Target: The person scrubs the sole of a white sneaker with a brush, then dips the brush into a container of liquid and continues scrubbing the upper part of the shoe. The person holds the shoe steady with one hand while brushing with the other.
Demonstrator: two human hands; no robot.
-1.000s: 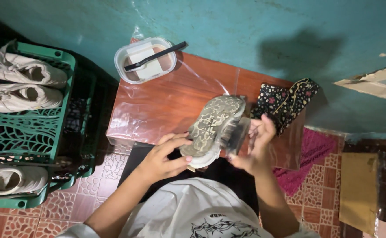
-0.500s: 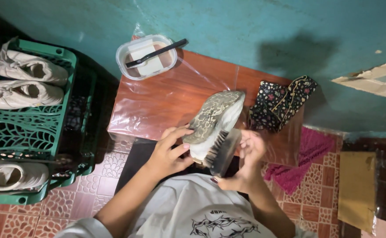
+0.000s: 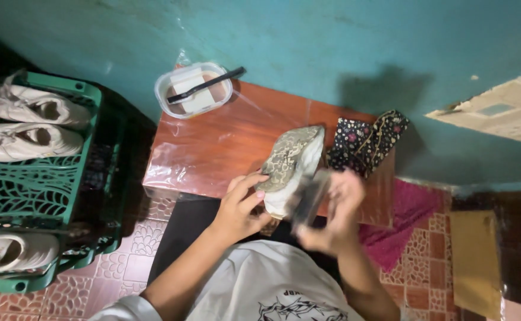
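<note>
My left hand point(image 3: 241, 205) grips a worn shoe point(image 3: 289, 160) turned sole-up, its patterned grey sole facing me, over the near edge of a low red-brown table point(image 3: 213, 145). My right hand point(image 3: 333, 209) holds a dark brush point(image 3: 309, 199) against the side of the shoe; hand and brush are blurred with motion. A dark floral cloth point(image 3: 364, 142) lies on the table just right of the shoe.
A clear plastic tub point(image 3: 194, 90) with a white block and a dark-handled tool stands at the table's far left corner. A green crate point(image 3: 40, 184) at left holds pale shoes point(image 3: 31, 122). The wall is teal; a pink cloth point(image 3: 406, 223) lies on patterned floor tiles.
My right hand has moved the brush down along the shoe's side and back, in strokes. The shoe stays in my left hand, tilted slightly differently.
</note>
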